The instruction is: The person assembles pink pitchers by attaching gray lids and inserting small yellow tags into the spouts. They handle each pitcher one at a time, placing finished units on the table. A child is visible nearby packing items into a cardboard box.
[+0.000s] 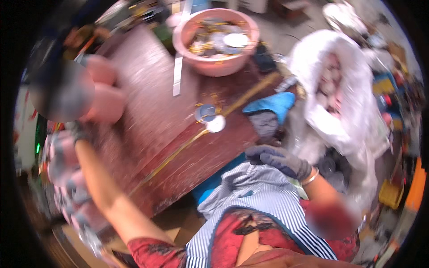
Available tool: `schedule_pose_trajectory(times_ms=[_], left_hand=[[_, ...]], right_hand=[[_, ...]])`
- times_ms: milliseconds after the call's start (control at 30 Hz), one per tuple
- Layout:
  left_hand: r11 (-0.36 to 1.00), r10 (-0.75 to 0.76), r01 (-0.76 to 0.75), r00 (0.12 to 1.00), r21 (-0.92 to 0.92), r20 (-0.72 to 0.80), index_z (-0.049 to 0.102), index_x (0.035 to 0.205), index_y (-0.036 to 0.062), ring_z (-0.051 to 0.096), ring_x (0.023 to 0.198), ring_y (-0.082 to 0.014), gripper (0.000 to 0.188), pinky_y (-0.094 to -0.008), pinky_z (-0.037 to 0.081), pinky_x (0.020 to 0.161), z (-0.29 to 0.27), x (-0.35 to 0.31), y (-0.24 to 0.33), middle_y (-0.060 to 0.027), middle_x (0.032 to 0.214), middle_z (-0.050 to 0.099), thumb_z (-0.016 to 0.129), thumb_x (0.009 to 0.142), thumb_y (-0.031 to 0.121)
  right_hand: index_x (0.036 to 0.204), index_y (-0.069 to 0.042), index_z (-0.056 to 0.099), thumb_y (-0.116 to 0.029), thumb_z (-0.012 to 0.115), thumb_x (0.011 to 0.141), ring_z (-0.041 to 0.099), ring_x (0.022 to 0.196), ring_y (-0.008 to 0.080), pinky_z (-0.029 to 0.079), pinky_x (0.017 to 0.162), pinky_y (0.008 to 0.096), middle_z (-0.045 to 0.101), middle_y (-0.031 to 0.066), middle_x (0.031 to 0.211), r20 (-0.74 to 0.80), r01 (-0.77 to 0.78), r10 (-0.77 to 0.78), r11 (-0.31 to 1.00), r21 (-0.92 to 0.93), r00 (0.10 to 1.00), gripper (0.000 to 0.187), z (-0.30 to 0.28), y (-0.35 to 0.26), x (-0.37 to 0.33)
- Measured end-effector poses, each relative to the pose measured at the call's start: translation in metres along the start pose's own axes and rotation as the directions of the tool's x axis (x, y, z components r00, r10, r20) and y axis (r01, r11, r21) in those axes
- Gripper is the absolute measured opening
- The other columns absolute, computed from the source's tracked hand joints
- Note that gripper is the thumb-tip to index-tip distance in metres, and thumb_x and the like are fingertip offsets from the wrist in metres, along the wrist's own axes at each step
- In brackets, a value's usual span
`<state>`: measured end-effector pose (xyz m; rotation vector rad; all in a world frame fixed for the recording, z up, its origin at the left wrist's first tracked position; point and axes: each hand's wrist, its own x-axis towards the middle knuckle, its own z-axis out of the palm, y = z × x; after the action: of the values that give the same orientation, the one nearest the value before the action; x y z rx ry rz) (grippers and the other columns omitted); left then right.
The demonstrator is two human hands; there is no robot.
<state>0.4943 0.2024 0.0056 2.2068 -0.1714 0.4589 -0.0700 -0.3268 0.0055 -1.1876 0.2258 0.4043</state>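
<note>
My left arm reaches to the far left of the table, where my gloved left hand (78,131) is beside pink rounded pieces (107,105). Blur covers its fingers, so what it holds, if anything, does not show. In front of my striped apron (259,192) is my right hand (279,161) in a grey-blue glove, fingers loosely stretched out and nothing visible in them. A dark round disc (205,112) and a white round disc (216,124) lie on the dark red table (147,89), with small yellow bits around them.
A pink basin (214,67) at the back holds several discs and yellow strips. Beside it lies a white flat strip (177,80). On the right stand a white plastic bag (308,58) of pinkish pieces and a blue cloth (270,104). Pink and grey pieces (67,165) are piled at left.
</note>
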Motion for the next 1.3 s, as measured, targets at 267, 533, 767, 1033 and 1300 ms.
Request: schedule_pose_trajectory(times_ms=[267,533,767,1033,1300], left_hand=[[0.944,-0.027,-0.014,0.992,-0.328,-0.122,0.039,0.147,-0.0036,0.052,0.127,-0.0314,0.053,-0.0432,0.038,0.113,-0.066,-0.146,0.054,-0.0183,0.138,0.055,0.049,0.103,0.024],[0.975,0.199,-0.214,0.962,0.058,0.189,0.041,0.145,-0.0061,0.049,0.130,-0.0296,0.054,-0.0420,0.037,0.112,-0.039,-0.282,0.091,-0.0180,0.142,0.052,0.052,0.101,0.024],[0.839,-0.157,0.134,0.988,-0.527,0.001,0.054,0.140,-0.0015,0.056,0.124,-0.0204,0.041,-0.0347,0.041,0.110,0.027,-0.323,0.091,-0.0115,0.137,0.059,0.047,0.108,0.024],[0.946,0.244,-0.231,0.969,0.227,-0.031,0.053,0.139,0.0070,0.047,0.135,-0.0272,0.056,-0.0358,0.032,0.116,-0.007,-0.338,0.062,-0.0162,0.139,0.056,0.056,0.083,-0.001],[0.892,-0.436,0.452,0.867,-0.012,0.239,0.038,0.152,0.0076,0.066,0.091,-0.0198,0.074,-0.0330,0.054,0.074,0.012,-0.283,0.051,-0.0159,0.116,0.067,0.073,0.088,0.022]], right_hand=[[0.127,-0.012,0.065,-0.033,0.056,0.099,0.057,0.077,0.0038,0.041,0.065,0.0181,0.068,-0.0027,0.100,-0.855,0.110,-0.306,0.952,-0.287,0.420,0.036,-0.230,-0.009,-0.061],[0.127,-0.011,0.065,-0.042,0.054,0.093,0.062,0.113,0.0397,0.049,0.096,0.0490,0.064,0.0204,0.126,-0.681,-0.758,-0.333,-0.249,-0.603,0.652,0.047,-0.383,0.048,-0.032],[0.134,-0.010,0.058,-0.047,0.052,0.093,0.055,0.123,0.0413,0.045,0.100,0.0526,0.054,0.0195,0.142,-0.783,-0.888,-0.420,-0.171,-0.428,0.458,0.056,-0.386,0.078,-0.053],[0.137,-0.004,0.054,-0.031,0.064,0.090,0.061,0.120,0.0366,0.046,0.101,0.0410,0.061,0.0206,0.135,-0.646,-0.481,-0.465,0.434,-0.762,0.605,0.055,-0.470,0.116,-0.053],[0.123,-0.002,0.060,-0.052,0.056,0.089,0.062,0.109,0.0460,0.049,0.093,0.0522,0.065,0.0297,0.116,-0.756,-0.830,-0.378,-0.065,-0.554,0.534,0.061,-0.466,0.104,-0.011]])
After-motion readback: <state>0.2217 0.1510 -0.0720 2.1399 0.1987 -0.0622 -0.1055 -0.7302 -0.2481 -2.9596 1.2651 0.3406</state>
